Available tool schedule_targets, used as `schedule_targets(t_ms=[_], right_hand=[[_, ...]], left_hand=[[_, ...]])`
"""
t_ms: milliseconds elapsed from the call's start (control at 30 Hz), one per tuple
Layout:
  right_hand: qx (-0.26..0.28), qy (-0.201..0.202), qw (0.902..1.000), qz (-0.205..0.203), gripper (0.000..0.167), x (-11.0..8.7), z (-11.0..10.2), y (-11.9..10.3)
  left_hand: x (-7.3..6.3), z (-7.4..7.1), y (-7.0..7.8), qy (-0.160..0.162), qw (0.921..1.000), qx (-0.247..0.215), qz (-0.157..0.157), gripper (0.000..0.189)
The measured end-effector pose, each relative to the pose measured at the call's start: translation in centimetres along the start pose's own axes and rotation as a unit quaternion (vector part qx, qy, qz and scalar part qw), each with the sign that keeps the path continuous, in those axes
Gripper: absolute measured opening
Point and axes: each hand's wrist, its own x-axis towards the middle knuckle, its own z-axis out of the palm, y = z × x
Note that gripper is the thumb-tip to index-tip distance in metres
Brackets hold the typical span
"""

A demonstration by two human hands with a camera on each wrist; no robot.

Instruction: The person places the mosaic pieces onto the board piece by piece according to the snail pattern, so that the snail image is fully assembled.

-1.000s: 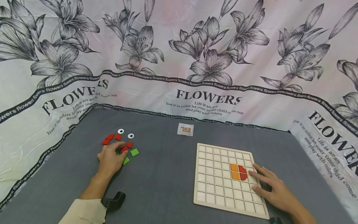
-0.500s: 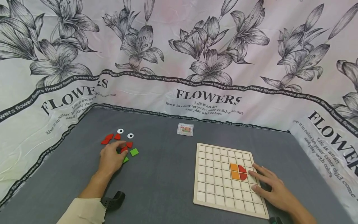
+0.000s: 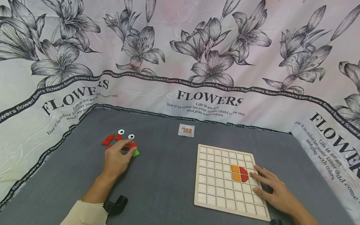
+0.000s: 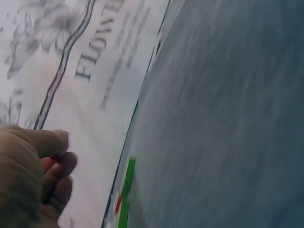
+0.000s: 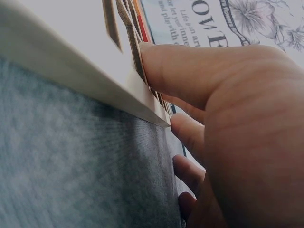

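My left hand (image 3: pixel 116 158) pinches a red tile (image 3: pixel 133 145) between thumb and fingers, above the loose pieces on the left. In the left wrist view the red tile (image 4: pixel 48 164) is mostly covered by the fingers, and its full shape is hidden. A green square tile (image 3: pixel 136 153) shows just past the thumb. My right hand (image 3: pixel 276 189) rests with spread fingers on the right edge of a wooden grid board (image 3: pixel 210 180). Two orange squares (image 3: pixel 236 177) and two red quarter-round tiles (image 3: pixel 244 178) sit together in the board's cells.
Behind the left hand lie two white ring-shaped eye pieces (image 3: pixel 131 136) and several red tiles (image 3: pixel 110 137). A small printed picture card (image 3: pixel 186 130) lies at the back of the grey table (image 3: pixel 163 175). A flowered curtain (image 3: pixel 146 90) borders the table.
My left hand has lifted from the pile with the red tile and shifted slightly right, over the green tile. My right hand and the board have stayed put.
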Motion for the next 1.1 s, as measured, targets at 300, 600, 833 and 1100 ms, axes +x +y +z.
schedule_targets(t_ms=[300, 600, 833, 1100], right_hand=[[0.013, 0.001, 0.9999, 0.007, 0.048, -0.6, 0.2, 0.1], [0.011, 0.005, 0.9999, 0.001, 0.048, -0.4, 0.4, 0.0], [0.006, 0.007, 0.9999, -0.006, 0.048, 0.0, 0.2, -0.1], [0.000, 0.003, 1.0000, 0.002, 0.048, 0.0, 0.0, -0.1]], left_hand=[[0.9, 3.0, 4.3, 0.005, 0.9921, -0.104, 0.070, 0.038], [0.7, 6.5, 7.8, -0.047, 0.9879, -0.137, 0.056, 0.033], [0.3, 8.9, 10.0, -0.052, 0.9807, -0.181, 0.053, 0.032], [-0.1, 12.5, 12.7, -0.094, 0.9642, -0.245, 0.036, 0.028]])
